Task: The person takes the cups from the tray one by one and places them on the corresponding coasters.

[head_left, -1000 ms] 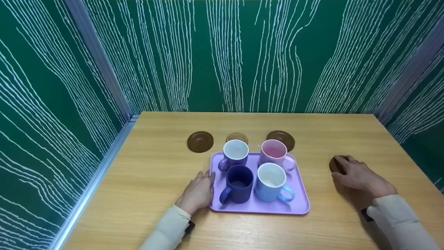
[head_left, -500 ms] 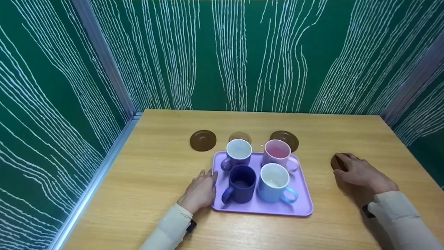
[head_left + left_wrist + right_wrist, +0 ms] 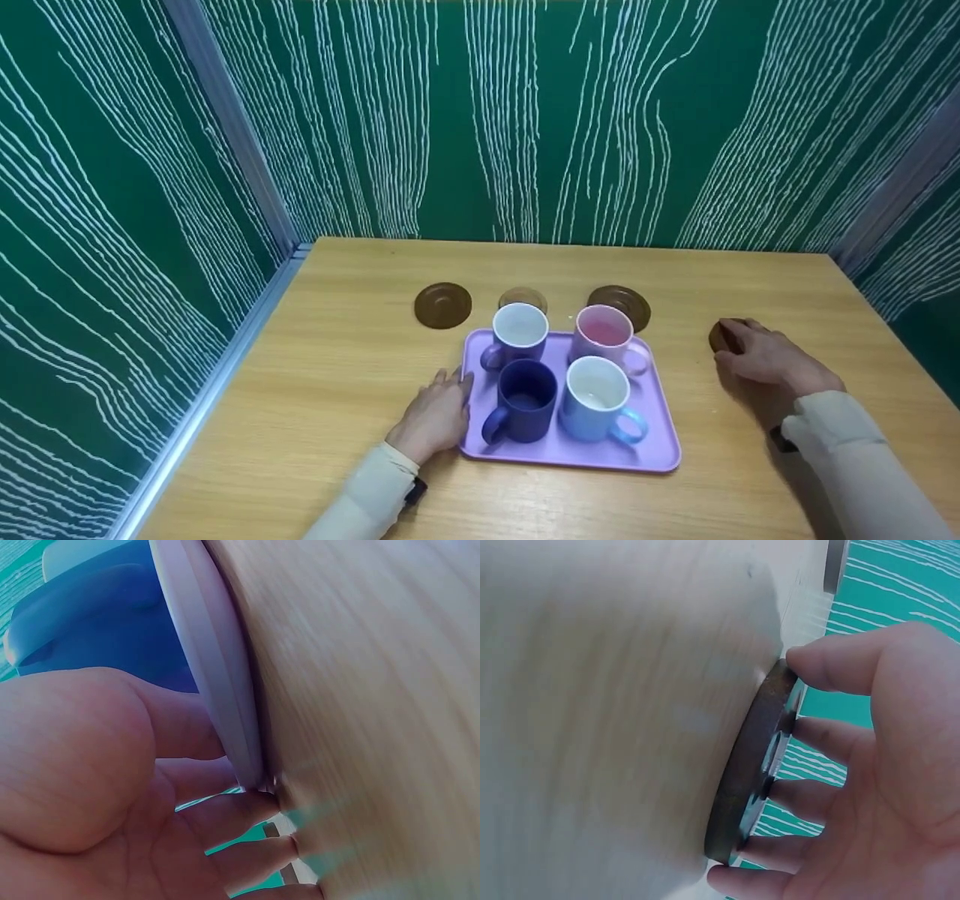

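Observation:
A lilac tray (image 3: 600, 456) carries a dark blue mug (image 3: 525, 420), a light blue mug (image 3: 589, 424), a pink mug (image 3: 585, 352) and a white-lined purple mug (image 3: 517, 352). My left hand (image 3: 433, 416) rests along the tray's left edge. In the left wrist view its thumb (image 3: 187, 724) reaches over the tray rim (image 3: 225, 682), its other fingers fairly straight. At the right, my right hand (image 3: 772, 364) holds a brown round coaster (image 3: 718, 339). The right wrist view shows thumb and fingers spread round the coaster's rim (image 3: 750, 757), low over the table.
Behind the tray lie a brown coaster (image 3: 443, 306), a pale translucent one (image 3: 523, 295) and another brown coaster (image 3: 634, 304), the latter two partly hidden by mugs. The wooden table (image 3: 337, 300) is enclosed by green, white-lined walls (image 3: 555, 135).
My right hand has shifted a little toward the back and left with the coaster. My left hand stays at the tray edge; the head view has shifted slightly.

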The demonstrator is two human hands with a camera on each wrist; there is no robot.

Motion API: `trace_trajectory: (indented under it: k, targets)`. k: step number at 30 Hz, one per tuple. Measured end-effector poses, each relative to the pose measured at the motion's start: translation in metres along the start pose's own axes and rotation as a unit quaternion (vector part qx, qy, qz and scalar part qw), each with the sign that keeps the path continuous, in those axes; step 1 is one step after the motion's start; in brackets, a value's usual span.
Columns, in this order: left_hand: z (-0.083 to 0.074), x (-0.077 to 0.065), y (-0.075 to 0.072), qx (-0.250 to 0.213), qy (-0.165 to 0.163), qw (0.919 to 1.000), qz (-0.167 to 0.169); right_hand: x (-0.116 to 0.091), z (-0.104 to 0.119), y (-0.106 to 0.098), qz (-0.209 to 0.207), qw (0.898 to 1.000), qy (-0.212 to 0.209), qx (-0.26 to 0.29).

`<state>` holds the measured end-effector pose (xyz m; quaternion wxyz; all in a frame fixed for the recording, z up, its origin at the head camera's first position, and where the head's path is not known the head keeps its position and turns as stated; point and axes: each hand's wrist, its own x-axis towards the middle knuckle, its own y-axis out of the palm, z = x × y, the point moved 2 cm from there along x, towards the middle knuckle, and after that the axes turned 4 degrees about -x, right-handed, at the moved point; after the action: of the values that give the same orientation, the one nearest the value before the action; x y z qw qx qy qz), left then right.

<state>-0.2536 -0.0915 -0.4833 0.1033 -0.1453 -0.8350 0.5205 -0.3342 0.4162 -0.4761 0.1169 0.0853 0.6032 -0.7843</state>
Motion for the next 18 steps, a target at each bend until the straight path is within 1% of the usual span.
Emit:
trace_trajectory:
  k: [10,14,18]
  targets:
    - [-0.001,0.000,0.001,-0.007,-0.006,1.0000,0.004,0.020,0.002,-0.004,0.001,1.000,0.001,0.002]
    - [0.000,0.000,0.000,-0.001,-0.006,1.0000,0.001,0.028,0.005,-0.006,-0.010,1.000,-0.015,0.004]
    - [-0.001,0.000,0.000,0.009,-0.002,1.0000,-0.002,0.033,0.009,-0.007,-0.009,1.000,-0.028,0.005]
